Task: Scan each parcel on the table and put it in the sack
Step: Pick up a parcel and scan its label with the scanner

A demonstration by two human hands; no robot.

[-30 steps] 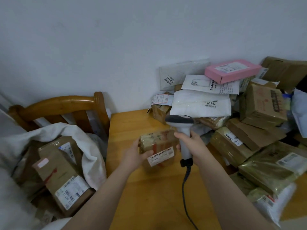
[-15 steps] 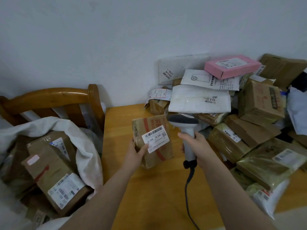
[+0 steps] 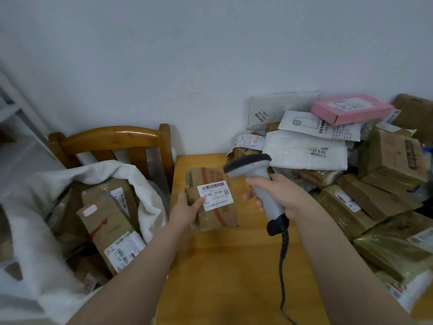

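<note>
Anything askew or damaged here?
The flat pink cardboard box sits tilted atop slack white plastic mailers, so it could slide. The small brown taped parcel in the left hand looks crumpled, not torn.

Your left hand [image 3: 187,208] gripped the parcel [image 3: 212,175] by its left edge, thumb pressed across the front and fingers hidden behind. Your bare left forearm [image 3: 131,273] reached up from the lower left. Your right hand [image 3: 280,192] was wrapped round the handle of the scanner [image 3: 248,163], fingers curled about the front of the grip. Your bare right forearm [image 3: 339,254] came in from the lower right. Both hands were level, near each other but not touching.
</note>
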